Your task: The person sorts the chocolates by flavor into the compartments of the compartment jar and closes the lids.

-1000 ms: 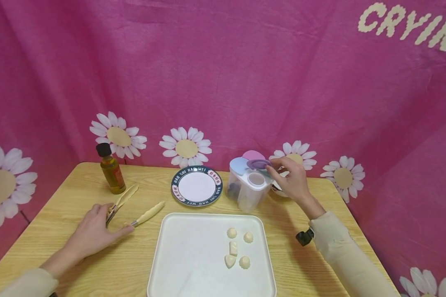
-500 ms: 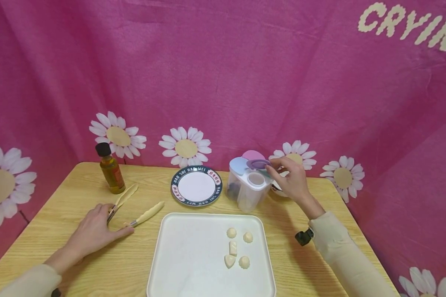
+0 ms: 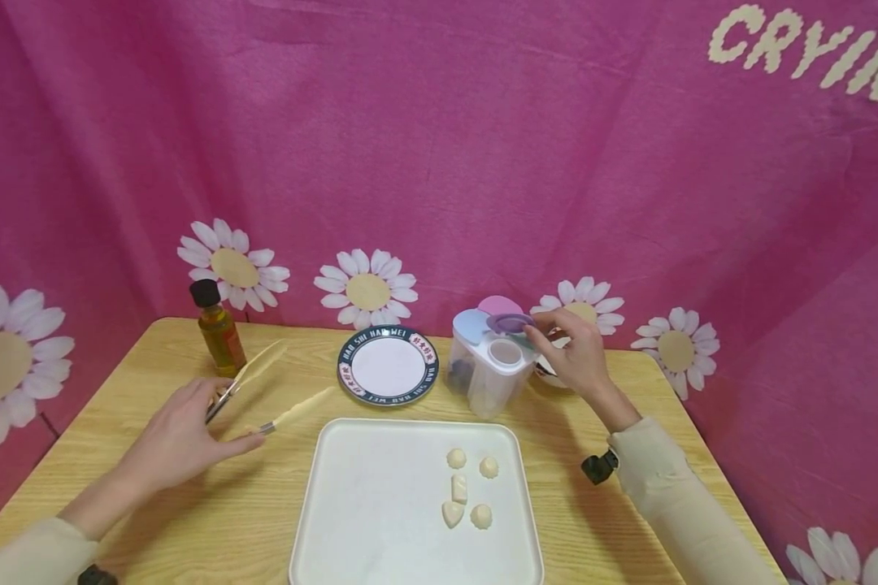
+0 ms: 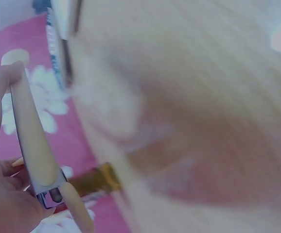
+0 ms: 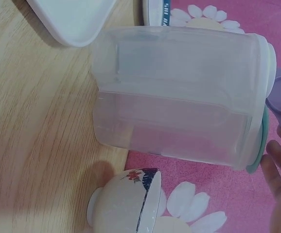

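Observation:
My left hand (image 3: 179, 439) grips a pair of cream-tipped metal tongs (image 3: 303, 408), held with the two arms spread apart. In the left wrist view one cream arm of the tongs (image 4: 36, 136) lies between thumb and fingers. At the back right, my right hand (image 3: 576, 351) pinches the raised purple lid (image 3: 510, 323) of a clear compartmented container (image 3: 490, 390). The round opening below that lid is uncovered, while the blue and pink lids are down. Dark contents show through the container's left side. Several small cream-coloured moulded pieces (image 3: 459, 489) lie on the white tray (image 3: 366, 504).
An oil bottle (image 3: 223, 341) with a black cap stands just beyond the tongs. A blue-rimmed plate (image 3: 349, 382) sits behind the tray. Close to the container's right is a patterned bowl (image 5: 123, 204). A pink flowered cloth (image 3: 439, 162) hangs behind the wooden table.
My left hand has risen a little from the table, lifting the tongs with it. My right hand and the purple lid have stayed where they were.

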A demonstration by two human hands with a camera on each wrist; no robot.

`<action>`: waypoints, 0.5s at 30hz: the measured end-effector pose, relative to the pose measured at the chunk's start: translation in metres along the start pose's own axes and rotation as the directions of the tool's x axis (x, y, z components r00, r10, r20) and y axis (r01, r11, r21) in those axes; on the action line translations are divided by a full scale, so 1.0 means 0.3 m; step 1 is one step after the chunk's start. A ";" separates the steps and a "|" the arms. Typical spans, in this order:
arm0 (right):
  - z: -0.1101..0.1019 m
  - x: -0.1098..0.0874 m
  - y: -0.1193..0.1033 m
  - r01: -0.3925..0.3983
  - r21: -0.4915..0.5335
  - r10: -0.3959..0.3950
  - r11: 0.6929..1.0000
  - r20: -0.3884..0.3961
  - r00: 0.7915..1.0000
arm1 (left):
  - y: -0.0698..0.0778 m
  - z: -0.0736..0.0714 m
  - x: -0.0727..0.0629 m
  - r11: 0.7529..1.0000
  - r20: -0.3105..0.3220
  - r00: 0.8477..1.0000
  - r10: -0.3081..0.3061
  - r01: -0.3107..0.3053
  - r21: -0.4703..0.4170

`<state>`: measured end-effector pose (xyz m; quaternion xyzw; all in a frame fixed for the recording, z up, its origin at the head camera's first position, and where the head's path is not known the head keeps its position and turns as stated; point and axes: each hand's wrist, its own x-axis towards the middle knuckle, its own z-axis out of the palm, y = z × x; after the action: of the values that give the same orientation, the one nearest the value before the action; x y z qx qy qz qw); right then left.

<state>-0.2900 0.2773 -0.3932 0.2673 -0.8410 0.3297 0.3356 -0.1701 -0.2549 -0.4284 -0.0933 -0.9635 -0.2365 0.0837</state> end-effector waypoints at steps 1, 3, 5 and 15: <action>-0.001 0.000 0.000 -0.001 0.001 0.001 1.000 0.000 1.000 | 0.015 -0.008 0.002 1.000 0.001 1.000 0.011 -0.011 -0.002; -0.003 0.001 -0.001 -0.002 0.002 0.002 1.000 0.000 1.000 | 0.049 -0.021 0.006 0.999 0.011 0.999 0.034 -0.034 -0.008; -0.003 0.000 -0.002 -0.003 0.000 0.003 1.000 -0.001 1.000 | 0.086 -0.026 0.007 0.998 0.026 0.998 0.057 -0.057 -0.006; -0.003 0.001 -0.009 0.002 0.003 -0.002 1.000 0.003 1.000 | 0.223 0.034 -0.010 0.984 0.153 0.972 0.178 -0.173 -0.043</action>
<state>-0.2880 0.2762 -0.3914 0.2690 -0.8408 0.3301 0.3344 -0.1538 -0.1923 -0.4084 -0.1976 -0.9515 -0.2344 0.0269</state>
